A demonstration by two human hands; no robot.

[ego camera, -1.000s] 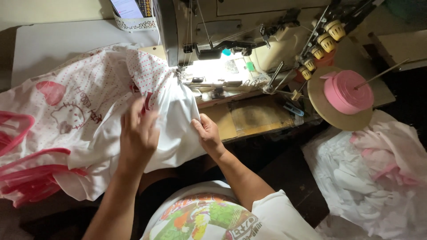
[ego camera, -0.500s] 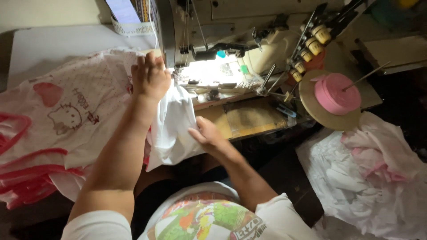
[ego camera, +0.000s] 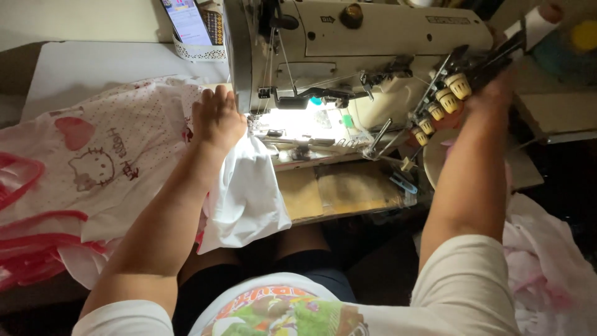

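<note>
White garment piece (ego camera: 245,199) lies under the lit needle area of the sewing machine (ego camera: 373,37) and hangs off the table edge toward my lap. My left hand (ego camera: 216,118) rests flat on its top, fingers together. My right hand (ego camera: 494,93) is at the tension knobs (ego camera: 448,90); I cannot tell its grip. Printed pink-and-white clothes (ego camera: 93,162) lie to the left.

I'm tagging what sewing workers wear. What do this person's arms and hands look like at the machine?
Both hands, the left hand and the right hand, are bare: no gloves, rings, watch or bracelets visible. The forearms are bare too. Short white sleeves end above the elbows; they belong to a white T-shirt with a colourful printed front.
</note>
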